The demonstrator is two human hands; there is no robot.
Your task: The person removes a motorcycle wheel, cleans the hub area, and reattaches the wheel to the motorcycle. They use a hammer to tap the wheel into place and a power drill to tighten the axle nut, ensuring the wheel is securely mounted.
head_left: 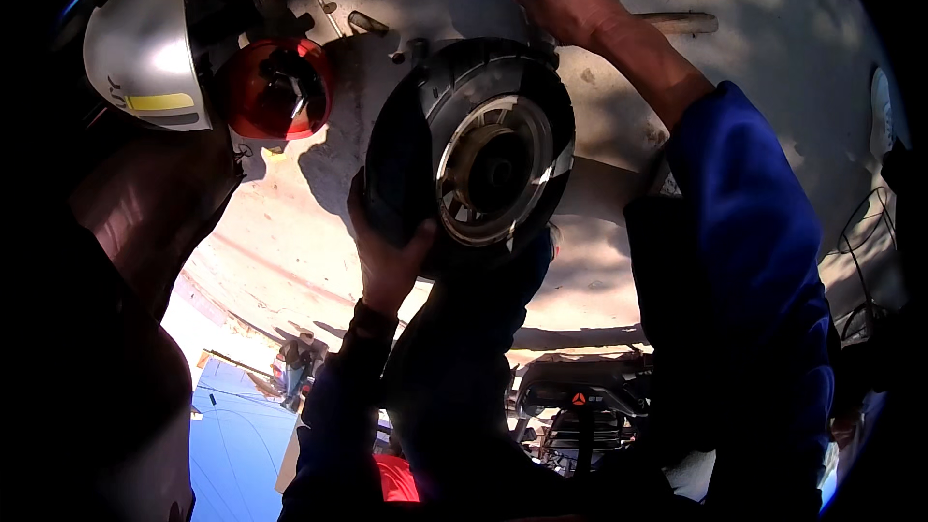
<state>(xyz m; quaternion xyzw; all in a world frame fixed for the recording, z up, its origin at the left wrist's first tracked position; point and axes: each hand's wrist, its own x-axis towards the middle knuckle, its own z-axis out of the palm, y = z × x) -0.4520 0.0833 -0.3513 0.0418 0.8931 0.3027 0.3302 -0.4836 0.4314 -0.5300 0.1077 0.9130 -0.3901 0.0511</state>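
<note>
Head view shows your left hand (387,256) gripping the tyred wheel (474,157) at its lower-left edge, over the ground (280,217); your right hand (568,2) hangs beyond it, fingers parted, apparently empty. You seem to be steadying the wheel; the next move probably calls for a firm left grip.

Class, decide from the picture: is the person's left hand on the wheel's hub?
No: the left hand holds the tyre near its lower edge.

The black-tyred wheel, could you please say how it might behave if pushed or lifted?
The wheel would probably roll if pushed, being round. It may be heavy for its size, given the chunky tyre and metal-looking hub. The visible tread suggests it should grip rather than slip.
</note>
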